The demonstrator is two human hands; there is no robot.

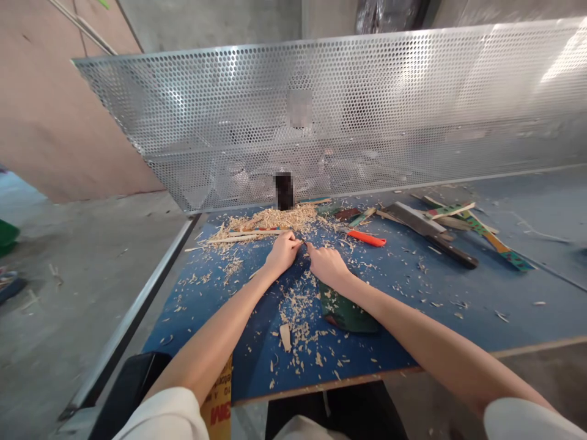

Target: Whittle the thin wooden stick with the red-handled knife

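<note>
My left hand [283, 252] is closed in a pinch over the blue tabletop [389, 293]. Close beside it, my right hand [328, 264] has its fingers curled, with the index finger reaching towards the left fingertips. Something small and dark lies between the fingertips, too small to name. Around both hands are pale wood shavings [300, 305], and behind them is a larger heap of shavings [293, 217]. Thin wooden strips [250, 234] rest by the heap. Under my right forearm lies a dark green piece [346, 311], partly hidden.
A knife with an orange handle [367, 238] lies right of my hands. Farther right are a cleaver [419, 227] with a dark handle and several painted wooden strips [493, 238]. A perforated metal panel [257, 110] stands along the back. A wood chip [285, 337] lies near the front edge.
</note>
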